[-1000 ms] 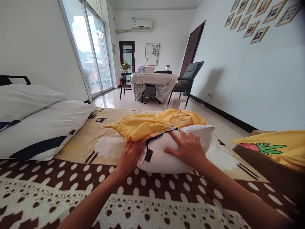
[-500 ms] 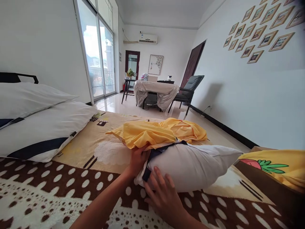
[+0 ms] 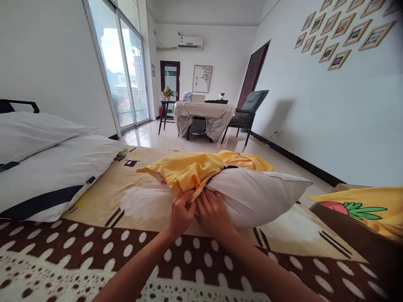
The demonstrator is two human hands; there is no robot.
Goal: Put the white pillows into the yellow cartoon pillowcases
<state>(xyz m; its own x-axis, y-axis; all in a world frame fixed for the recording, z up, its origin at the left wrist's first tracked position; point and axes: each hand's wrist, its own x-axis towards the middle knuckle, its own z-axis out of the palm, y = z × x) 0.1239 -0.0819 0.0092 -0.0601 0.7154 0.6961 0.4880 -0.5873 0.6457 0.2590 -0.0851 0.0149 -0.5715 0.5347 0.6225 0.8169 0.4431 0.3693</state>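
A white pillow [image 3: 261, 193] lies on the patterned blanket [image 3: 141, 205], its left end covered by a yellow cloth cover [image 3: 189, 167]. A strip of dark trim shows at the cover's edge on top of the pillow. My left hand [image 3: 181, 212] is closed on the yellow cloth at the pillow's near left corner. Right beside it, my right hand [image 3: 214, 209] has its fingers curled on the pillow's near left end, pressing the white fabric. The fingertips of both hands are partly hidden in the folds.
Two white pillows [image 3: 63, 163] with dark bands rest at the left. At the right, a yellow cloth with a pineapple-like print [image 3: 378, 205] hangs over a brown box. Beyond the bed stand a covered table [image 3: 204, 110] and a dark chair [image 3: 248, 113].
Yellow cloth now covers the near left corner, where white and dark trim showed. My right hand has moved up and curled its fingers. The view has shifted slightly.
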